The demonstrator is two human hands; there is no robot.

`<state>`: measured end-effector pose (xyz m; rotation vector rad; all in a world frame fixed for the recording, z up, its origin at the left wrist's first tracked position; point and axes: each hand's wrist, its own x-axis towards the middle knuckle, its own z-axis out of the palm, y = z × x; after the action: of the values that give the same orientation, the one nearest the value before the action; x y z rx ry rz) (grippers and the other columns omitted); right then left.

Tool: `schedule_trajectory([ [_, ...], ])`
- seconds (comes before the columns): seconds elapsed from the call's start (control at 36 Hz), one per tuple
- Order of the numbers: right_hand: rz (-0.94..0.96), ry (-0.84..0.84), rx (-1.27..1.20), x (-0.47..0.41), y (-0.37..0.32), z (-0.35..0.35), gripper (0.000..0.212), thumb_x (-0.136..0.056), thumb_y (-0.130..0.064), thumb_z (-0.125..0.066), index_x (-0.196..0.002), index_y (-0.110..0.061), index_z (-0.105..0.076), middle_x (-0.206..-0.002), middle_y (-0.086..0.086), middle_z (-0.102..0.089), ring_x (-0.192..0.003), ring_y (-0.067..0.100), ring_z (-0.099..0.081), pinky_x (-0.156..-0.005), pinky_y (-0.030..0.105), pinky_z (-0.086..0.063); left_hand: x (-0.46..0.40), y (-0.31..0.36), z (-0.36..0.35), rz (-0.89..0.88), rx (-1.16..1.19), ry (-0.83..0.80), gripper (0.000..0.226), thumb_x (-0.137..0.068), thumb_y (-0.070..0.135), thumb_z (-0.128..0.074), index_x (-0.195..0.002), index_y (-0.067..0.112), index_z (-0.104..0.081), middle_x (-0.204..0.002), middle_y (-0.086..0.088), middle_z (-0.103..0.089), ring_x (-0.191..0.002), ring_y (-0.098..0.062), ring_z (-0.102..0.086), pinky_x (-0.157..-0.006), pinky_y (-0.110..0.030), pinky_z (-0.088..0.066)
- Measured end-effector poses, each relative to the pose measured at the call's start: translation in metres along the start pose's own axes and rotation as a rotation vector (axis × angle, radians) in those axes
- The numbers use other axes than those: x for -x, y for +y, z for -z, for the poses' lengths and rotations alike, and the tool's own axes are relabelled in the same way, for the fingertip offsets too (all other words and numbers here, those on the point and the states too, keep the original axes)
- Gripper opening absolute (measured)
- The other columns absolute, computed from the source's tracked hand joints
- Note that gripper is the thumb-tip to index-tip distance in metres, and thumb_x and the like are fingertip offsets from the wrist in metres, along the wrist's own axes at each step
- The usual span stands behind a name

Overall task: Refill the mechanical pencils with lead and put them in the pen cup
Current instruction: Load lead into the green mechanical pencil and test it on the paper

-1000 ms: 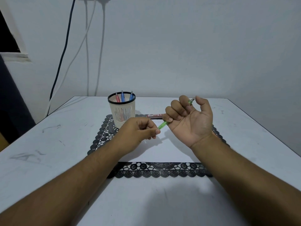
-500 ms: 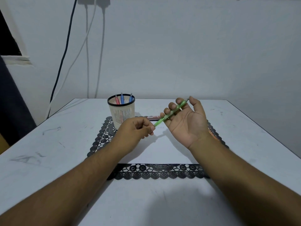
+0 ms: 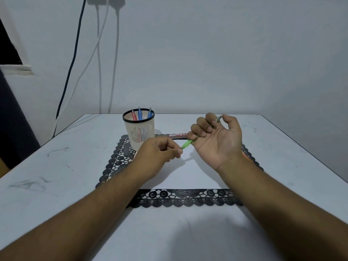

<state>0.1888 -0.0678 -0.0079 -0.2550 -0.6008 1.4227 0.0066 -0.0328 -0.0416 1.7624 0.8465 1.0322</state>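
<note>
My right hand [image 3: 216, 140] is turned palm up above the mat, its fingers curled round a green mechanical pencil [image 3: 187, 143]; the pencil's tip sticks out past the thumb at the far side. My left hand [image 3: 160, 155] is just left of the pencil's near end, thumb and fingers pinched together; whatever they hold is too small to see. The cream mesh pen cup [image 3: 139, 134] stands on the mat's far left corner with a red and two blue pencils [image 3: 140, 114] in it. A dark red lead case [image 3: 178, 136] lies behind my right fingers.
A white sheet [image 3: 188, 176] lies on a black lace mat [image 3: 184, 200] in the middle of the white table [image 3: 56, 185]. Cables [image 3: 98, 63] hang down the wall at the back left. An orange object [image 3: 245, 155] peeks out past my right wrist.
My right fingers have curled back round the green pencil after lying flatter half a second ago. My left hand has stayed pinched at the pencil's near end.
</note>
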Motion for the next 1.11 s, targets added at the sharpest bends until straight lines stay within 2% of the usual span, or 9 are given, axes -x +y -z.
schedule_trajectory([
  [0.11, -0.003, -0.035, 0.043, 0.0, -0.001, -0.002, 0.024, -0.082, -0.034, -0.042, -0.065, -0.019, -0.034, -0.066, -0.001, -0.025, -0.066, 0.019, -0.016, -0.062, 0.033, -0.027, 0.0, -0.001, 0.001, 0.006, -0.009, -0.008, 0.005, -0.087, 0.01, -0.079, -0.083, 0.01, -0.076, -0.077, -0.005, -0.075, -0.07, -0.014, -0.06, -0.072, -0.033, -0.048],
  [0.53, -0.015, -0.094, 0.061, 0.001, 0.001, -0.004, 0.025, -0.085, -0.035, -0.039, -0.066, -0.02, -0.032, -0.067, -0.001, -0.02, -0.064, 0.019, -0.015, -0.06, 0.033, -0.028, -0.001, -0.002, 0.004, 0.017, 0.01, -0.05, 0.006, -0.087, 0.009, -0.078, -0.082, 0.01, -0.075, -0.077, -0.006, -0.075, -0.072, -0.018, -0.062, -0.073, -0.036, -0.05],
  [0.67, -0.013, -0.12, 0.113, 0.003, 0.0, -0.005, 0.025, -0.083, -0.035, -0.038, -0.064, -0.02, -0.031, -0.066, 0.0, -0.018, -0.063, 0.018, -0.014, -0.063, 0.035, -0.019, -0.001, -0.002, 0.005, 0.015, 0.025, -0.072, 0.005, -0.086, 0.006, -0.079, -0.083, 0.004, -0.075, -0.077, -0.008, -0.075, -0.071, -0.018, -0.061, -0.071, -0.031, -0.05],
  [0.81, -0.003, -0.228, 0.259, 0.007, 0.006, -0.011, 0.027, -0.085, -0.035, -0.04, -0.066, -0.017, -0.032, -0.065, 0.002, -0.02, -0.061, 0.018, -0.017, -0.061, 0.035, -0.019, 0.0, -0.002, 0.009, 0.033, 0.032, -0.143, 0.005, -0.086, 0.001, -0.076, -0.083, 0.005, -0.074, -0.078, -0.007, -0.075, -0.071, -0.015, -0.061, -0.071, -0.024, -0.05],
  [0.92, 0.025, -0.366, 0.412, 0.016, 0.02, -0.022, 0.028, -0.085, -0.037, -0.042, -0.065, -0.017, -0.037, -0.063, 0.002, -0.025, -0.064, 0.021, -0.014, -0.062, 0.038, -0.015, 0.0, -0.004, 0.019, 0.0, 0.011, -0.214, 0.013, -0.082, 0.006, -0.081, -0.078, 0.017, -0.076, -0.077, -0.003, -0.072, -0.075, -0.016, -0.059, -0.074, -0.03, -0.046],
  [1.11, 0.001, -0.287, 0.199, 0.01, 0.005, -0.018, 0.027, -0.086, -0.035, -0.036, -0.064, -0.019, -0.033, -0.062, 0.0, -0.022, -0.06, 0.017, -0.017, -0.062, 0.038, -0.012, 0.0, -0.001, 0.016, -0.046, 0.053, -0.163, 0.006, -0.085, -0.002, -0.076, -0.082, 0.002, -0.072, -0.079, -0.007, -0.075, -0.075, -0.016, -0.066, -0.075, -0.025, -0.051],
])
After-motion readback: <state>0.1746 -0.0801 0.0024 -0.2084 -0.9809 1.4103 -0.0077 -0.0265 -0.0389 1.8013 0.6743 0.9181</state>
